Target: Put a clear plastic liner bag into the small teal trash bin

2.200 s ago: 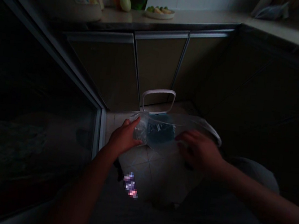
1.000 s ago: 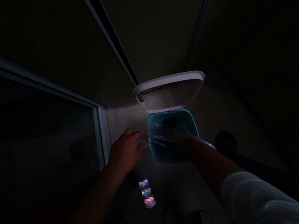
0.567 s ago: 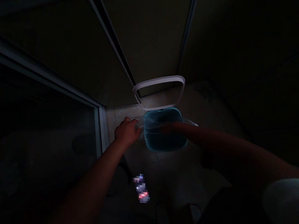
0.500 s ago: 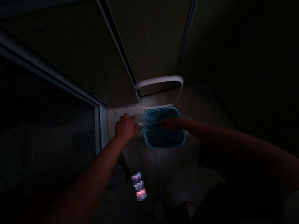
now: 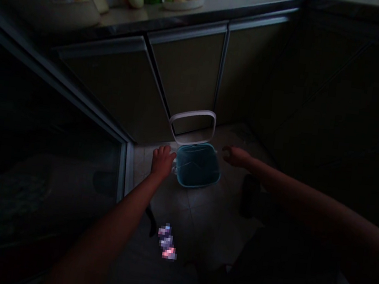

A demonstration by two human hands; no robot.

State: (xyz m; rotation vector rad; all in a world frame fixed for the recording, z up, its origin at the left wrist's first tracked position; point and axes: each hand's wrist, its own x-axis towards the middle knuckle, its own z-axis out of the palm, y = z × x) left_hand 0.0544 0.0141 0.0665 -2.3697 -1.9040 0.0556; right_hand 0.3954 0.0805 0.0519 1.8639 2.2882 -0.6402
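L hand (image 5: 162, 161) at bin's L rim, fingers bent by clear bag (image 5: 174, 170); can't tell if gripping. R hand (image 5: 236, 157) part-open, fingers curled, just R of bin. Bag btwn hands, partly in teal bin (image 5: 198, 185), bunched over L side; no other contents visible. White frame (image 5: 195, 112) upright behind. Plate (image 5: 183, 6) w/ food on counter (image 5: 135, 18).

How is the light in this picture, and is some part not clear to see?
Head view: dim overall, with the countertop brighter than the cabinets on the right, which are nearly black; a small patch low in the picture is pixelated; clear plastic at the blue bin looks faint.
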